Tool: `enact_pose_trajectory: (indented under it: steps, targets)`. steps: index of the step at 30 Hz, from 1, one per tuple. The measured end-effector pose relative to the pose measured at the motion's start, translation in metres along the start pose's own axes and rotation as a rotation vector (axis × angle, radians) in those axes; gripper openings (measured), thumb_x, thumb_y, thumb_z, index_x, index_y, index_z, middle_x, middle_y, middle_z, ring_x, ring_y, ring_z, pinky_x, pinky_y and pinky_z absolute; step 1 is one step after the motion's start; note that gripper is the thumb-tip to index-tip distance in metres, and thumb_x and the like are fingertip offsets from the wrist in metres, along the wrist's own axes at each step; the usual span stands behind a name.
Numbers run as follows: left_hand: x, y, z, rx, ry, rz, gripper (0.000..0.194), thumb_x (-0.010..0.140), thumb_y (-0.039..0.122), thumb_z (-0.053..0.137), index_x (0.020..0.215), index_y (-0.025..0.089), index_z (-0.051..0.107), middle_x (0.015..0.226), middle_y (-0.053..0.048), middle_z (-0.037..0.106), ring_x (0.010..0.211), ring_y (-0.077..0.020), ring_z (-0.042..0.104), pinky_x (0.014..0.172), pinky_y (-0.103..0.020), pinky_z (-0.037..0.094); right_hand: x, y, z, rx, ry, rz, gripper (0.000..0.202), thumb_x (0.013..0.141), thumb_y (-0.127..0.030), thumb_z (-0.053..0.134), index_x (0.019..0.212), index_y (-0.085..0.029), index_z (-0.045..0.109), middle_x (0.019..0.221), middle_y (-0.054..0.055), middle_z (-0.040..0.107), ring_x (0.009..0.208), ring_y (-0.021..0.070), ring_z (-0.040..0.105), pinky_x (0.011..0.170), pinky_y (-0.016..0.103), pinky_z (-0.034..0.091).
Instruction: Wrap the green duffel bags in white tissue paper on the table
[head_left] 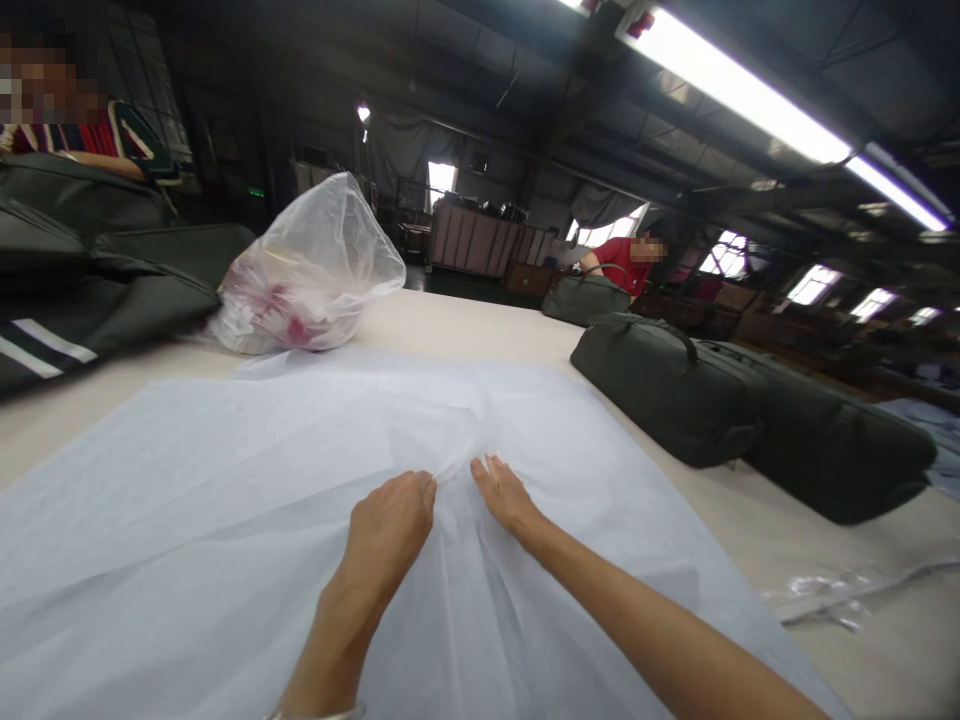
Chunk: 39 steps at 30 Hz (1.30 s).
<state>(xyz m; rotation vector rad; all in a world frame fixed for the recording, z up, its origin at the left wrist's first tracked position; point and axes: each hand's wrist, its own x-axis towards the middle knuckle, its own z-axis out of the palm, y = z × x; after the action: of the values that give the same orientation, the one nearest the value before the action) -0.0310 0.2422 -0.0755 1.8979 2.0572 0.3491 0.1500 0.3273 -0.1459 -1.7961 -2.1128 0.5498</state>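
Note:
A large, thin white sheet [247, 560] lies creased across the table in front of me. My left hand [394, 515] is closed on it near the middle, and a small fold rises from its fingertips. Just to the right, my right hand [506, 490] rests against the same sheet with its fingers stretched forward. Between the two hands the material is drawn into a wrinkle. Whether the sheet is plastic or fabric I cannot make out.
A clear plastic bag [319, 270] with reddish contents stands beyond the sheet. Dark green bags [667, 385] line the table's right side, and more dark bags [112, 270] lie at the left. Two people are across the table [457, 320]. Crumpled clear plastic [832, 590] lies at the right.

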Motion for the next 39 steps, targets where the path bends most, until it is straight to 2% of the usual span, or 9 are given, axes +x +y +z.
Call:
enact_pose_trajectory:
  steps: [5,10,13,18,21,24,29,34,39]
  targets:
    - [0.002,0.009,0.019,-0.141,0.021,0.096,0.035,0.091,0.045,0.047,0.117,0.026,0.061,0.114,-0.006,0.069,0.108,-0.0244,0.062,0.085,-0.034,0.044,0.013,0.011,-0.046,0.017,-0.168,-0.25,0.056,0.1,-0.05,0.026,0.102,-0.019,0.073,0.109,0.008,0.073,0.107,0.0239,0.064,0.096,0.039,0.046]
    - [0.015,0.01,0.039,-0.253,0.119,0.002,0.021,0.089,0.036,0.049,0.087,0.024,0.066,0.083,-0.002,0.069,0.083,-0.0204,0.063,0.072,-0.029,0.042,0.012,0.034,-0.019,-0.156,0.021,-0.491,0.047,0.096,-0.04,0.044,0.137,-0.019,0.053,0.151,0.009,0.042,0.144,0.024,0.029,0.118,0.045,0.021]
    - [0.025,-0.001,0.038,-0.758,0.346,-0.174,0.031,0.085,0.047,0.048,0.072,0.021,0.06,0.064,0.002,0.057,0.064,-0.0162,0.055,0.062,-0.026,0.04,0.011,0.034,0.0,-0.217,0.019,-0.381,0.065,0.096,-0.054,0.041,0.151,-0.021,0.031,0.161,0.008,0.02,0.149,0.0265,0.011,0.12,0.05,0.01]
    - [0.031,-0.011,0.027,-1.59,0.65,-0.346,0.033,0.067,0.049,0.064,0.077,0.017,0.059,0.062,0.005,0.052,0.056,-0.0095,0.048,0.054,-0.02,0.039,0.014,0.018,0.005,-0.235,0.003,-0.176,0.07,0.095,-0.058,0.037,0.153,-0.02,0.027,0.161,0.01,0.017,0.149,0.0316,0.008,0.118,0.055,0.007]
    - [0.026,0.002,0.029,-1.354,0.404,-0.132,0.046,0.074,0.058,0.059,0.095,0.017,0.062,0.073,0.002,0.059,0.048,-0.0073,0.042,0.047,-0.021,0.035,0.018,0.009,-0.009,-0.279,-0.072,-0.192,0.063,0.094,-0.056,0.041,0.148,-0.023,0.038,0.157,0.012,0.031,0.144,0.0338,0.025,0.114,0.056,0.02]
    - [0.019,0.018,0.043,-0.749,0.231,0.004,0.067,0.076,0.059,0.06,0.131,0.023,0.05,0.113,-0.006,0.064,0.062,-0.0127,0.056,0.057,-0.027,0.044,0.024,0.007,-0.024,-0.322,-0.078,-0.257,0.044,0.094,-0.041,0.044,0.131,-0.021,0.057,0.14,0.013,0.053,0.13,0.0301,0.046,0.106,0.048,0.034]
    - [0.013,0.027,0.066,-0.107,0.003,0.087,0.057,0.085,0.027,0.056,0.141,0.025,0.043,0.124,-0.008,0.064,0.101,-0.0228,0.064,0.082,-0.033,0.049,0.03,0.021,-0.011,-0.263,0.014,-0.462,0.051,0.094,-0.032,0.044,0.141,-0.014,0.046,0.151,0.012,0.04,0.144,0.0257,0.025,0.119,0.043,0.014]
    - [0.018,0.017,0.047,-0.477,0.292,-0.007,0.034,0.089,0.025,0.047,0.119,0.022,0.062,0.117,-0.006,0.069,0.107,-0.0235,0.063,0.093,-0.036,0.048,0.035,0.019,0.0,-0.262,-0.007,-0.369,0.055,0.096,-0.043,0.042,0.145,-0.018,0.041,0.151,0.012,0.041,0.14,0.0278,0.031,0.115,0.048,0.019]
    - [0.024,0.005,0.033,-0.975,0.417,-0.114,0.05,0.086,0.045,0.053,0.129,0.02,0.057,0.106,-0.006,0.07,0.091,-0.0222,0.066,0.081,-0.035,0.054,0.049,0.004,-0.013,-0.297,0.031,-0.352,0.059,0.092,-0.054,0.049,0.142,-0.024,0.046,0.14,0.011,0.053,0.128,0.0297,0.043,0.106,0.048,0.031]
